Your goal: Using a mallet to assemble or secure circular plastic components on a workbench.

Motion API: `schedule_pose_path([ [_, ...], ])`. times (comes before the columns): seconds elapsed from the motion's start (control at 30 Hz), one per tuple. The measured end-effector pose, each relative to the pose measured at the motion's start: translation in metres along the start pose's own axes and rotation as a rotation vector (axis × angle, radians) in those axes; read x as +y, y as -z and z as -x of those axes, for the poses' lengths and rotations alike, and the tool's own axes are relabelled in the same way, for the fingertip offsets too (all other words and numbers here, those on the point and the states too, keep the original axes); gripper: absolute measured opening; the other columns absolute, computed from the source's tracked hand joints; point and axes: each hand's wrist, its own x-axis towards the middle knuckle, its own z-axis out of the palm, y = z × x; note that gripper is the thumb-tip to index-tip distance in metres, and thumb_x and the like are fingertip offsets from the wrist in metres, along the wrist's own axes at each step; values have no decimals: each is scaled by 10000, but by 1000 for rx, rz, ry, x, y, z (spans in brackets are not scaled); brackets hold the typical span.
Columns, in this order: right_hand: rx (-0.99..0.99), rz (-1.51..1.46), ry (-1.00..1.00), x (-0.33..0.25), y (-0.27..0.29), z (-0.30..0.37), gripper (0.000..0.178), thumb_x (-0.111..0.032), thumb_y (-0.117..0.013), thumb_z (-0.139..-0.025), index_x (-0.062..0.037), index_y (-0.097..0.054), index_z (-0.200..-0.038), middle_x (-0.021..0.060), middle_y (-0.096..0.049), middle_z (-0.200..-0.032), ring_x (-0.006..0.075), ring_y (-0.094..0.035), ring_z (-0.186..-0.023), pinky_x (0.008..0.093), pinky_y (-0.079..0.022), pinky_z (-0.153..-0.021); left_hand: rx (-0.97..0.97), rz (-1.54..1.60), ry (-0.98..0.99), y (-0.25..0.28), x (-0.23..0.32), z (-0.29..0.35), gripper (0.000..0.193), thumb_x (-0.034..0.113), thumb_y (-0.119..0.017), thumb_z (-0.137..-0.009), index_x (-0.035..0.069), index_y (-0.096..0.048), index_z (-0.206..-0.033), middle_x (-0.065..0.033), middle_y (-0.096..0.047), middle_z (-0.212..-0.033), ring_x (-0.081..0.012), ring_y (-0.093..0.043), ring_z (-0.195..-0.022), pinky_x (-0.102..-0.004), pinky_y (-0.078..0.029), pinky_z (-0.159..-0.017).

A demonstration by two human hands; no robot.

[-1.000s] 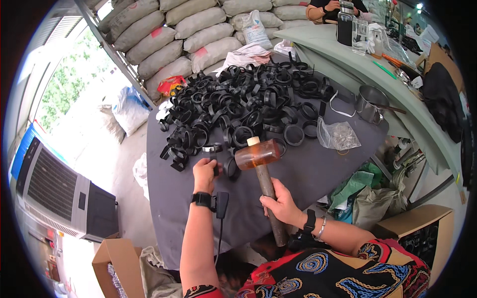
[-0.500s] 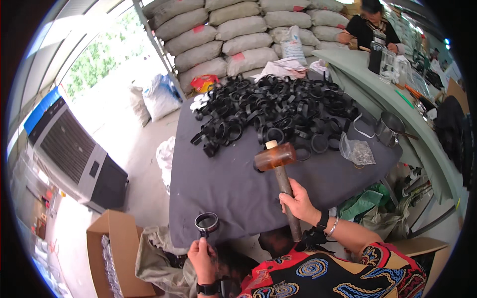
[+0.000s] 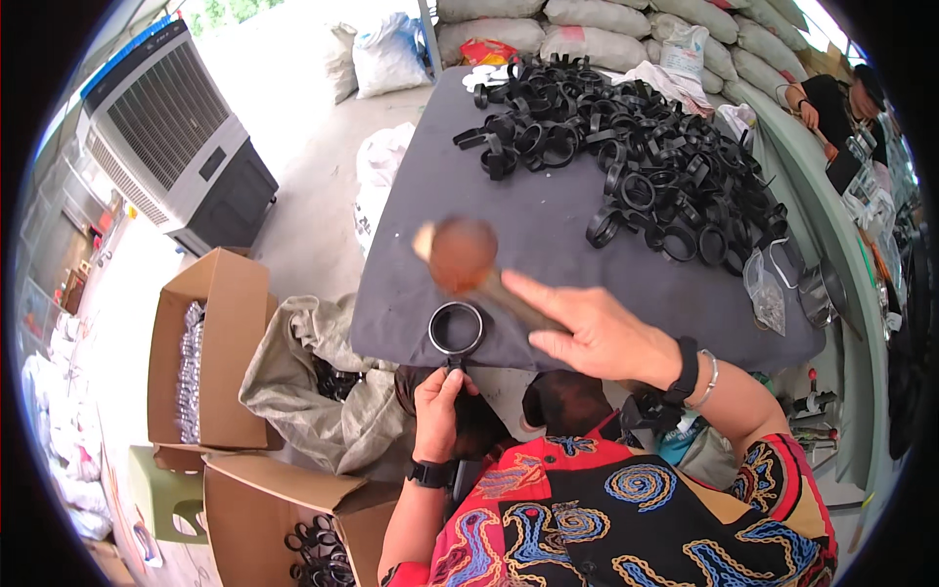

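My left hand (image 3: 438,409) pinches the short stem of a black ring (image 3: 456,352), held up at the near edge of the grey cloth-covered table (image 3: 411,264). My right hand (image 3: 602,333) grips a mallet by its dark handle, with the index finger stretched along it. The amber-brown mallet head (image 3: 464,258), smeared by motion, is just beyond the ring; whether they touch I cannot tell. Farther back on the table lies a large heap of similar black rings (image 3: 636,190).
A clear bag of small parts (image 3: 766,298) and a metal pot (image 3: 824,293) are at the table's right. Cardboard boxes (image 3: 235,293) and a crumpled cloth sack (image 3: 342,430) stand at left, before an air cooler (image 3: 166,108). Another person (image 3: 831,112) works at far right.
The view has shifted. The mallet has swung left and toward me, its head now close to the ring. The ring's opening faces up more fully, still in my left hand.
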Motion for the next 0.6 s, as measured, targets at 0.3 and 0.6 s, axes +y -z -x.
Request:
schedule_pose_path([
  [0.3,-256,-118,-460,10,-21,-7,660,-114,-569,-866,-72,-288,-1462,215,-622,-797,352,-622,-672,416,-475,-642,-18,44,7,3,-10,8,234,189,-541,-946,23,-635,-811,-35,-639,-738,-95,-554,-709,-234,-403,-684],
  [0.6,-71,-79,-282,12,-25,29,654,-89,-562,-865,-73,-296,-1462,224,-623,-823,287,-599,-595,329,-492,-651,-19,-4,-23,-5,2,1,245,167,-547,-942,16,-623,-764,-18,-624,-724,-85,-534,-697,-251,-421,-703],
])
